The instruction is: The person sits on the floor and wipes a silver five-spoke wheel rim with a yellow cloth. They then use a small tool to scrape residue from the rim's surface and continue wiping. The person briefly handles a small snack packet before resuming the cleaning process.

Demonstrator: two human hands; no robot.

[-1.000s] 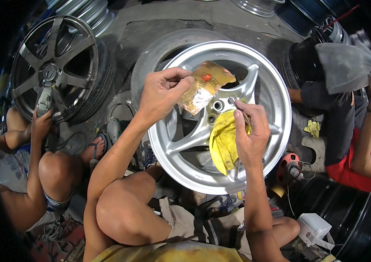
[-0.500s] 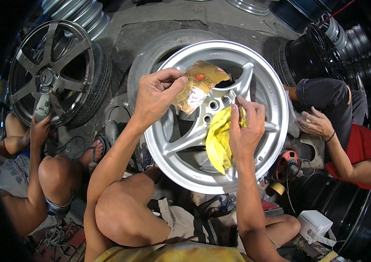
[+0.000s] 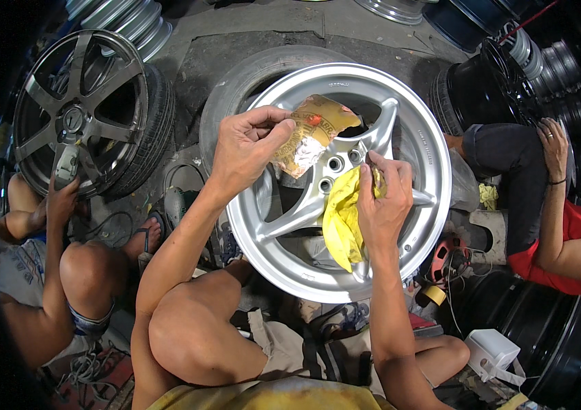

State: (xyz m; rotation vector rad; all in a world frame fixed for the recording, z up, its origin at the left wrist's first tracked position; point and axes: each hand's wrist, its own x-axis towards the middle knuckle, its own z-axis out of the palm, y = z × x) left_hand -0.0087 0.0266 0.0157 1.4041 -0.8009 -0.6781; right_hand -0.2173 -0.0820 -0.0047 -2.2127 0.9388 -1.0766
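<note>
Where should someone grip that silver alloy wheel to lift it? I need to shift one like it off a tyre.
Probably by two opposite spokes of the silver alloy wheel, reaching down from above: it lies face-up and flat on a tyre, with open gaps between spokes for fingers to hook.

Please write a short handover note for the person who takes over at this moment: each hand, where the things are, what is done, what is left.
Left hand: grip shut on a worn tan sachet, held over the hub of the silver alloy wheel.
Right hand: grip shut on a yellow cloth, pressed on the wheel near the hub.
Wheel lies face up on a tyre.
Done: cannot tell how much is wiped.
Left: probably the remaining spokes and rim.
</note>
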